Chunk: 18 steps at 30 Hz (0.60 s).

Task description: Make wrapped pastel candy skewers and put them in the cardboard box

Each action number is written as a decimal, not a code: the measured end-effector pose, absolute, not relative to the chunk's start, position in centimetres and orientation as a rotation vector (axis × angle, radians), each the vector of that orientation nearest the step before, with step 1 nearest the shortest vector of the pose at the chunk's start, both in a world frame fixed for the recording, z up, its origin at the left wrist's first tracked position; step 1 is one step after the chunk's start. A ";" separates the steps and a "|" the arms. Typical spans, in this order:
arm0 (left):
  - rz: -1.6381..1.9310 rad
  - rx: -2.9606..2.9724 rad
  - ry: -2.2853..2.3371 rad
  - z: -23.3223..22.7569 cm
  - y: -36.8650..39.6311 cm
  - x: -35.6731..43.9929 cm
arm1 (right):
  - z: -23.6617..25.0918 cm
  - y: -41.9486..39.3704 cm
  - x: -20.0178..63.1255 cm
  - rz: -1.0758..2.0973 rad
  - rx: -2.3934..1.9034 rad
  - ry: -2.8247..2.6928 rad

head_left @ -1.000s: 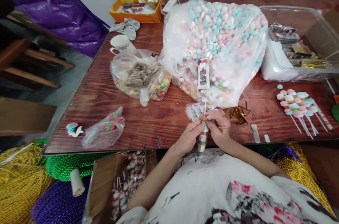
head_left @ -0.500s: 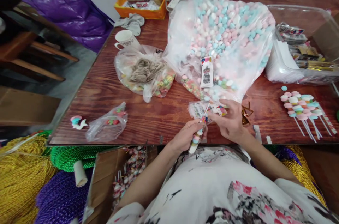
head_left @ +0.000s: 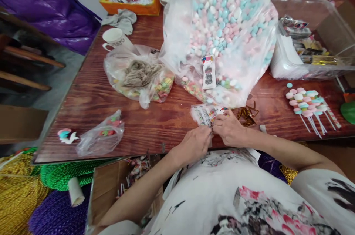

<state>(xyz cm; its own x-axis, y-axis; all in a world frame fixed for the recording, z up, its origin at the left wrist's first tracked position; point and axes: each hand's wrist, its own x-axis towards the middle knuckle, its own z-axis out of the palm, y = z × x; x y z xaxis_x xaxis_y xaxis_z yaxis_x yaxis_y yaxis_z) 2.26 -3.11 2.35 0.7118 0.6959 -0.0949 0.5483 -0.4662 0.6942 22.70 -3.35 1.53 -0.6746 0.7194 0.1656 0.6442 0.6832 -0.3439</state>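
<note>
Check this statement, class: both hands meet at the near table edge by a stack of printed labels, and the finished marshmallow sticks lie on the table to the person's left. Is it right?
Not quite. The head view shows the marshmallow sticks lying to the person's right, not left. The rest holds: the left hand and right hand meet at the near table edge by the printed labels.
</note>
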 end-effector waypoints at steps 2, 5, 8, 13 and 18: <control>0.303 2.464 0.936 2.2 -3.2 2.3 | 1.4 -3.0 22.5 0.527 -1.170 -2.581; 0.450 2.570 0.903 1.7 -3.0 1.9 | 1.8 -2.9 22.3 0.611 -1.187 -2.555; 0.505 2.247 0.939 0.9 -1.7 1.3 | 2.2 -3.3 22.4 0.220 -1.234 -2.493; 0.242 1.309 0.944 0.8 -0.2 1.2 | 1.8 -4.4 23.5 -0.085 -0.955 -2.428; 0.007 0.986 0.770 1.7 -0.4 2.7 | 1.3 -4.4 25.0 -0.092 -0.836 -2.421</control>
<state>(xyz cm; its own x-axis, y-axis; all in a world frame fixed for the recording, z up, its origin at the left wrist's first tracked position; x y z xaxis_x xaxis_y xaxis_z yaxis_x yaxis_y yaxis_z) 2.66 -0.43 1.74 0.7404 0.3375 -0.5813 0.3276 0.5739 0.7505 24.96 -4.44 1.29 -0.6419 0.5461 0.5383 0.5855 0.8023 -0.1157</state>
